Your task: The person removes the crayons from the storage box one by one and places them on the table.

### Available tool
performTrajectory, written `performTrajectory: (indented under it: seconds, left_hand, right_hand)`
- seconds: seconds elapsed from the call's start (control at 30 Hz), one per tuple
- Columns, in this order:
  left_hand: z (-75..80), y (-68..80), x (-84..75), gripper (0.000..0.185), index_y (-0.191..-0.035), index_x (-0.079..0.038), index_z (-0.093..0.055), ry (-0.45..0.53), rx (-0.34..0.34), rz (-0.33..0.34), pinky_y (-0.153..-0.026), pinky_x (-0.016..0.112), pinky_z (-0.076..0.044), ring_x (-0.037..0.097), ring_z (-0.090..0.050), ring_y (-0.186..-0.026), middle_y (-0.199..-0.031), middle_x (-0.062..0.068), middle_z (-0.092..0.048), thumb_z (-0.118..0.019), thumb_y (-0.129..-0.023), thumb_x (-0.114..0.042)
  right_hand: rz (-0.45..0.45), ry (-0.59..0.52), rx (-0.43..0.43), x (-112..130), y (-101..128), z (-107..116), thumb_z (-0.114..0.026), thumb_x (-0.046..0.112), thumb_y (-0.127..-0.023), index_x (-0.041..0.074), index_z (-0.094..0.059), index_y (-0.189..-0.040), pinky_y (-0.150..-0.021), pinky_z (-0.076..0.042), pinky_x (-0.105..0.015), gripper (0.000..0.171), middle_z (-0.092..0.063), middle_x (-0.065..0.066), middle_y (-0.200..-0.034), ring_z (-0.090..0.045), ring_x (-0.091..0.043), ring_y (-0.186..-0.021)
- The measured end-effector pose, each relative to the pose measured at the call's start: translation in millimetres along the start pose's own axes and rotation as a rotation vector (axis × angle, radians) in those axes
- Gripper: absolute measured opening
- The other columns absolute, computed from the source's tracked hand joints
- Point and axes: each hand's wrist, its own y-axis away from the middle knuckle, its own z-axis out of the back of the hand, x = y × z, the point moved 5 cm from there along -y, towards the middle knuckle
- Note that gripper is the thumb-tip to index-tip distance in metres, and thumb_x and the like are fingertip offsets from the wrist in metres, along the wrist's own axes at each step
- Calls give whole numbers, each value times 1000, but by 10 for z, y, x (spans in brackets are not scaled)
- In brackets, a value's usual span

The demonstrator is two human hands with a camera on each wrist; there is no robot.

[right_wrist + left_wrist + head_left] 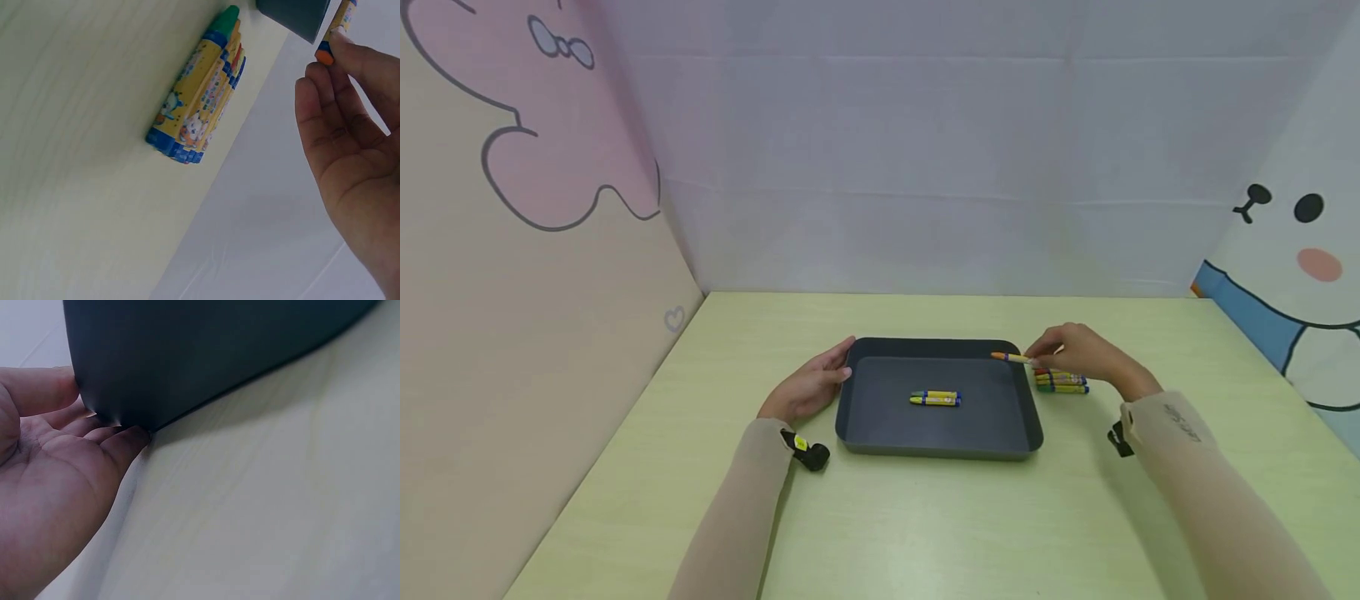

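A dark grey rectangular tray (940,442) lies on the table. My left hand (811,385) holds its left side, the thumb at the rim and the fingers against the outer wall (187,356). Inside the tray, two yellow-wrapped crayons (936,396) lie side by side, with green tips. My right hand (1078,357) pinches an orange crayon (1011,357) between thumb and fingers, over the tray's back right corner. In the right wrist view its orange end (324,57) and blue band show. Below that hand, just right of the tray, sits a small pile of crayons (194,94), green and red ones among them.
The pale wooden table (910,525) meets a white cloth backdrop (880,167) at its far edge. Printed panels with cartoon drawings stand left (550,333) and right (1270,283). Each wrist carries a black strap, the left (808,452) with a yellow label.
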Motion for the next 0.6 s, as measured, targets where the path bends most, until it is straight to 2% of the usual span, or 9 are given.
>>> performTrajectory:
  seconds: [0.4, 0.6]
  left_hand:
    - [14, -6, 14, 70, -156, -16, -1, -4, -7, 1, -122, 40, 0, 19, 12, -149, -163, 2, 10, -37, -100, 4]
    - [12, 0, 12, 70, -156, -16, -1, -3, -2, -1, -122, 40, 0, 19, 11, -149, -163, 2, 10, -37, -100, 4]
  right_hand:
    - [-13, -23, -97, -258, 164, 14, -64, 12, -92, 1, -72, -106, -79, -55, -43, 20, -69, -13, -102, -64, -33, -96]
    - [-38, -43, -97, -331, 254, -12, -63, 8, -91, 0, -71, -108, -77, -55, -34, 20, -67, -15, -103, -64, -31, -95]
